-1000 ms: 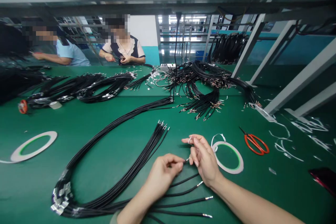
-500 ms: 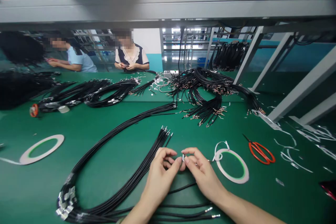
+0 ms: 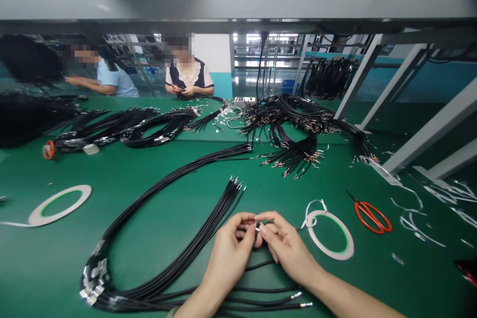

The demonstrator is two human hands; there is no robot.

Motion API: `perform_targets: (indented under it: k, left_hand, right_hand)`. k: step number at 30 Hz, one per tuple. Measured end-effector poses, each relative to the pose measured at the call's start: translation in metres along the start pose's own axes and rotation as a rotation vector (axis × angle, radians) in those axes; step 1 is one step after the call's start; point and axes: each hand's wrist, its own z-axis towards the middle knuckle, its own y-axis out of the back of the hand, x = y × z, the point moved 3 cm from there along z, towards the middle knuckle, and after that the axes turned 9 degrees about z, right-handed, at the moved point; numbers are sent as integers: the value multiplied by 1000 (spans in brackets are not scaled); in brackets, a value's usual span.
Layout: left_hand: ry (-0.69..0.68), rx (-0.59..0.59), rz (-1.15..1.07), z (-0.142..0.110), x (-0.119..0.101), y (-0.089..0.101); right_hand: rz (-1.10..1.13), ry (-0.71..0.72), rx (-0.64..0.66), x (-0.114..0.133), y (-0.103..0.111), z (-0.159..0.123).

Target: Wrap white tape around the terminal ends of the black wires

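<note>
My left hand and my right hand meet at the fingertips above the green table. Pinched between the two is a small white strip. A black cable passes below my right hand; whether the fingers also grip a cable is hidden. To the left lies a looped bundle of black cables, its metal-tipped ends fanned out just beyond my left hand. Clear and silvery wraps bind the bundle at its bend. Two loose cable ends with metal terminals stick out under my right forearm.
Right of my hands lie a white-and-green tape roll and orange-handled scissors. Another tape roll lies left. More cable bundles cover the back. Grey metal posts and an overhead beam frame the table. Two people sit beyond.
My fingertips have drawn closer together, and the white strip now looks bent between them. The whole view has tilted slightly downward. The cables and tools on the table stay in place.
</note>
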Motion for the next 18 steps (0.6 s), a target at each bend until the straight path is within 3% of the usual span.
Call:
perform_targets:
  k: [4,9,18]
  left_hand:
    - [-19,-122,-42,-1,-5,3]
    - [72,-24,-312,2,-2,-5]
    - [97,13,-396,7,2,-3]
  right_hand:
    - [-36,22,17,0,-1,-1]
    - [-55,53,45,3,-2,-2]
    - [-130,0,109,6,1,-1]
